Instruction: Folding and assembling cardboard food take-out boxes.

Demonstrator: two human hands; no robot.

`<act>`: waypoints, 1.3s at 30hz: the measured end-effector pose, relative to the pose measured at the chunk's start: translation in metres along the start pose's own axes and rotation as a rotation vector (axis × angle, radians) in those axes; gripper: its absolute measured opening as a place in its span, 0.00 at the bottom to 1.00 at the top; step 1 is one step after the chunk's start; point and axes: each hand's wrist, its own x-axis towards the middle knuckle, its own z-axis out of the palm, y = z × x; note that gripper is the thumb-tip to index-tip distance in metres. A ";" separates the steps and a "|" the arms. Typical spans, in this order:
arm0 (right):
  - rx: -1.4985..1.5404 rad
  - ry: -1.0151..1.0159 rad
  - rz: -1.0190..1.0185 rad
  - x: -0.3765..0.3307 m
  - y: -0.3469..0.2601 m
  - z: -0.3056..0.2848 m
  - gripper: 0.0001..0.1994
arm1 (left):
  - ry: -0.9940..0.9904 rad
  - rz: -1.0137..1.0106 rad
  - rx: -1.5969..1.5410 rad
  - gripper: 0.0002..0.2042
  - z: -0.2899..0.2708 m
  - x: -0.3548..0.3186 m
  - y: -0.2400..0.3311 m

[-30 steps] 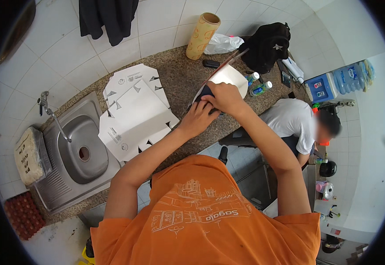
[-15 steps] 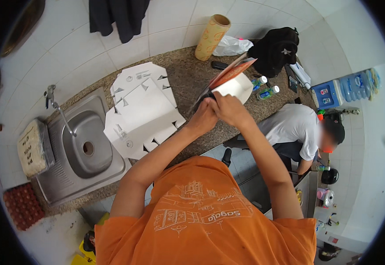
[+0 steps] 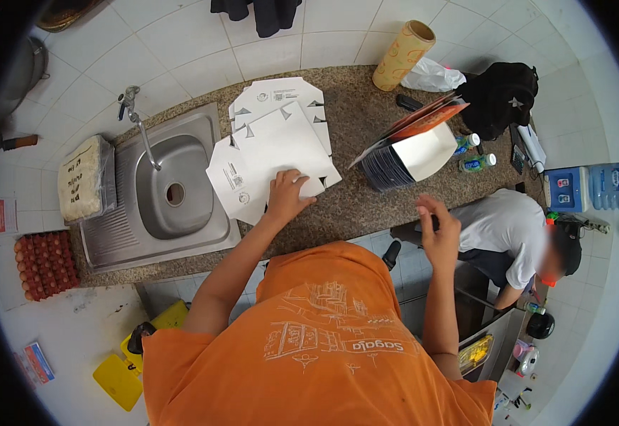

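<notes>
My left hand (image 3: 287, 199) rests on the near edge of a stack of flat white die-cut cardboard box blanks (image 3: 274, 153), fingers bent but apart. Over the counter's front edge my right hand (image 3: 439, 231) hangs in the air, fingers loosely curled and apart, holding nothing. Beyond it stands a nested stack of paper food trays (image 3: 426, 153), white inside with dark outer sides. Orange-red printed cardboard pieces (image 3: 434, 117) stand upright against the stack's far side.
A steel sink (image 3: 174, 184) with a tap (image 3: 132, 106) lies left of the blanks. Small bottles (image 3: 478, 162), a black cap (image 3: 501, 99) and a yellow roll (image 3: 404, 55) stand right and behind. Another person (image 3: 501, 227) bends down at right. Egg trays (image 3: 45, 264) sit far left.
My hands have parted from the tray stack: the left moved onto the cardboard blanks, the right drew back toward me. The view has shifted left.
</notes>
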 end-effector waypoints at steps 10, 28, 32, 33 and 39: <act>-0.103 -0.173 -0.124 -0.024 -0.031 0.030 0.09 | 0.515 -0.348 -0.393 0.11 -0.044 0.022 -0.016; 0.529 -0.519 -0.449 -0.019 -0.117 0.061 0.11 | -0.628 -0.428 -1.400 0.15 -0.161 -0.156 0.116; 0.350 -0.728 -0.575 -0.020 -0.117 0.061 0.15 | -0.645 -0.400 -1.355 0.15 -0.163 -0.154 0.114; 0.351 -0.490 -0.529 -0.023 -0.115 0.065 0.14 | -0.666 -0.405 -1.377 0.15 -0.165 -0.154 0.116; 0.421 -0.742 -0.481 -0.012 -0.118 0.051 0.09 | -0.656 -0.323 -1.323 0.14 -0.180 -0.139 0.119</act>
